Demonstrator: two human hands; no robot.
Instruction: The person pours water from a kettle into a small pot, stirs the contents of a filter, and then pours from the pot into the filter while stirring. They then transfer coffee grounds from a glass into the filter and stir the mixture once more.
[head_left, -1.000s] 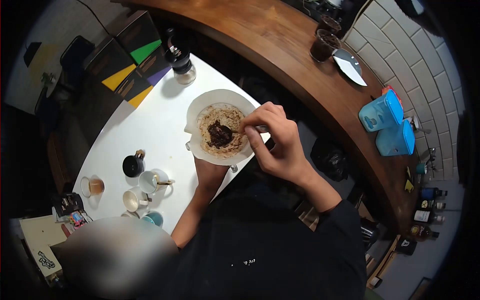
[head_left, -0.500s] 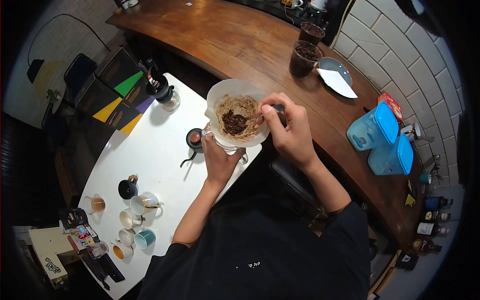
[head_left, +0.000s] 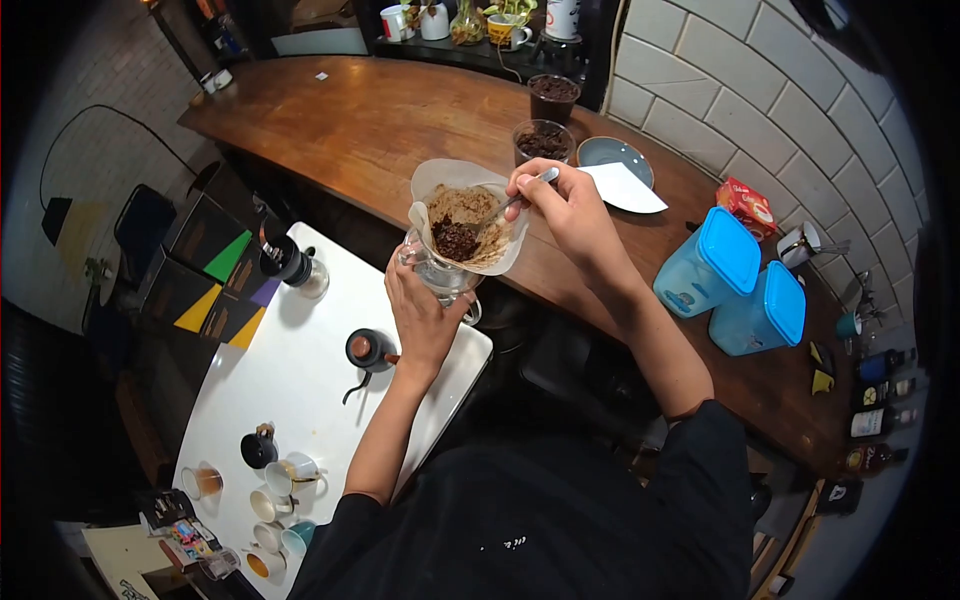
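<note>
My left hand [head_left: 425, 322] is wrapped around a clear glass coffee dripper [head_left: 432, 268], held up in the air near the white table's corner. Inside it sits a paper filter [head_left: 432, 176], its walls stained brown, with dark wet coffee grounds [head_left: 456, 240] at the bottom. The dripper leans, so the filter's mouth faces the wooden counter. Between the fingers of my right hand [head_left: 566, 208] is a metal spoon [head_left: 547, 175]; its lower end reaches into the filter by the grounds. Beyond the filter stand two clear plastic cups [head_left: 543, 148] [head_left: 553, 98] filled with dark grounds.
A grey plate [head_left: 618, 158] with white paper [head_left: 622, 188] lies on the wooden counter [head_left: 400, 110], near blue-lidded containers [head_left: 728, 248]. On the white table [head_left: 310, 370] are a black kettle [head_left: 368, 350], a coffee grinder [head_left: 292, 264] and several cups [head_left: 290, 474].
The view has tipped up, showing more of the counter's back. The dripper and filter have tilted further toward the counter, exposing more glass. My right hand still holds the spoon in the filter.
</note>
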